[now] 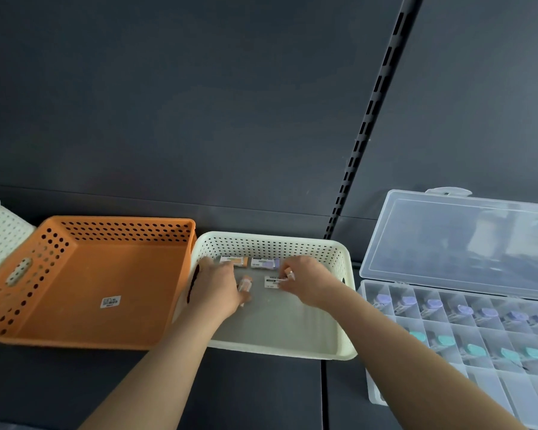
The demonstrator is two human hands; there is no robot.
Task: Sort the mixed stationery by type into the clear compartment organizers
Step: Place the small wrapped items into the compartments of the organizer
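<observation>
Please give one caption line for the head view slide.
Left hand and right hand handle small items in the cream basket beside the open clear organizer.

Orange basket (121, 219): perforated plastic, smooth, matt. Cream basket (274, 235): perforated plastic, smooth, slight sheen. Clear organizer (374, 395): translucent plastic; its raised lid (448, 237) is glossy and carries reflections. Label (110, 301) on the orange floor: printed paper. Table (261, 392) and back panel (199, 103): dark, matt.
</observation>
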